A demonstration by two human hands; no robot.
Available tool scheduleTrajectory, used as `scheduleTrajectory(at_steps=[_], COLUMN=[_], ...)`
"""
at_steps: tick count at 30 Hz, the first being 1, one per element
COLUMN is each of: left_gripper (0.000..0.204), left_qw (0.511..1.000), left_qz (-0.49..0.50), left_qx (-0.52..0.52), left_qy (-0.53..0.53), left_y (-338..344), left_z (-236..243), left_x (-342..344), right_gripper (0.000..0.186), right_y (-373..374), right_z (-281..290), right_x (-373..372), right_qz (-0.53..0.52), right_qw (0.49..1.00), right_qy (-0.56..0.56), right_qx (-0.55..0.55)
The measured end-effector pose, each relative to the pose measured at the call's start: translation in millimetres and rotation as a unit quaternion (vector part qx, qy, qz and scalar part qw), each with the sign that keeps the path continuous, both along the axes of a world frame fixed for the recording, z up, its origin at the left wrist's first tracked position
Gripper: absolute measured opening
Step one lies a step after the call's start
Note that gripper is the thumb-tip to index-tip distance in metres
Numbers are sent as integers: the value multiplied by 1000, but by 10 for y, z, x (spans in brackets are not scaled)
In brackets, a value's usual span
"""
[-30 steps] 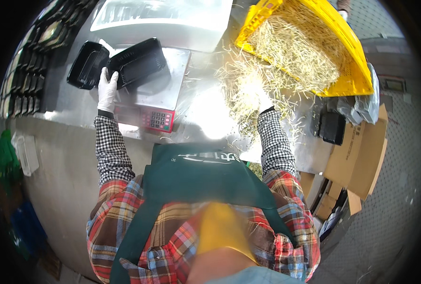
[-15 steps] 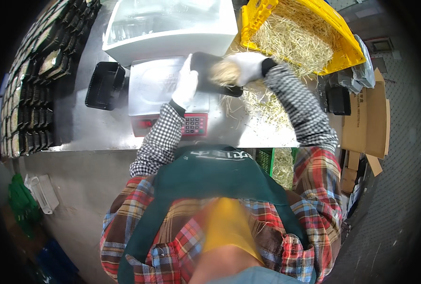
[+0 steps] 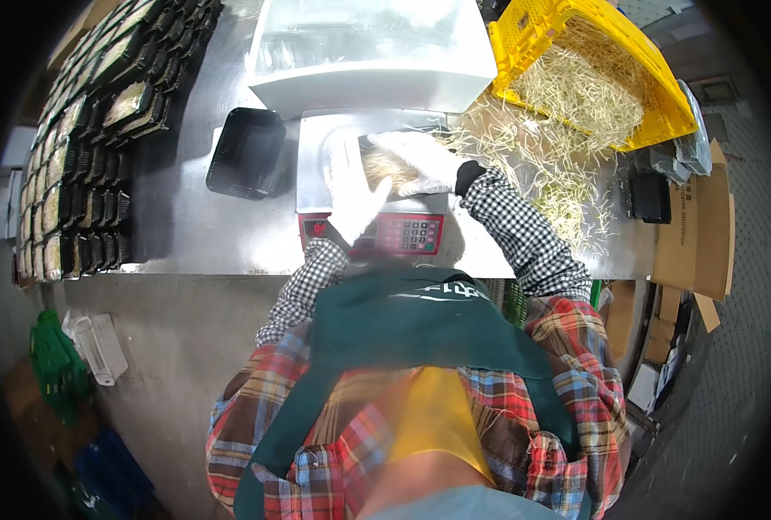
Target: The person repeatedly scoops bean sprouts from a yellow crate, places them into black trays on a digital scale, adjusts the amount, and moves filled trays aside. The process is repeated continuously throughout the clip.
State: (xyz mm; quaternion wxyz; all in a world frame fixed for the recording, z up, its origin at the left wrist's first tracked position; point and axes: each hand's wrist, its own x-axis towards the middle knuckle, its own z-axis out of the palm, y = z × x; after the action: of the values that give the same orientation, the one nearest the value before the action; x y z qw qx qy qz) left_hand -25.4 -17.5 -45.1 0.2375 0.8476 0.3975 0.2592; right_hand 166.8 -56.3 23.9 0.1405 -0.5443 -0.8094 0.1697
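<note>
Flanking strands over scale, left grip, right grip, earlier well apart

The gloved left hand points forward, thumb spread toward the right. Close to it, the gloved right hand reaches inward, fingers pointing left. The left forearm and right forearm slant forward and inward, elbows bent.

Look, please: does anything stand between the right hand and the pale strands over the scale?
Nothing visible stands between them: the right hand appears to touch the strands. The left hand is on their other side, over the scale.
</note>
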Motion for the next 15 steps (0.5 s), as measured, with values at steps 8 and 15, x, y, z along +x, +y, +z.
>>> scheduleTrajectory(at_steps=[8, 15], left_gripper=[74, 63], left_qw=[983, 976], left_qz=[-82, -134], left_qx=[-49, 155], left_qy=[-160, 74], left_y=[-47, -66], left_z=[259, 62], left_x=[415, 418], right_gripper=[90, 83], right_y=[4, -129], right_z=[236, 312], right_x=[44, 505], right_qz=[-46, -90], right_qw=[993, 972], right_qy=[-106, -189], right_qx=[-39, -107])
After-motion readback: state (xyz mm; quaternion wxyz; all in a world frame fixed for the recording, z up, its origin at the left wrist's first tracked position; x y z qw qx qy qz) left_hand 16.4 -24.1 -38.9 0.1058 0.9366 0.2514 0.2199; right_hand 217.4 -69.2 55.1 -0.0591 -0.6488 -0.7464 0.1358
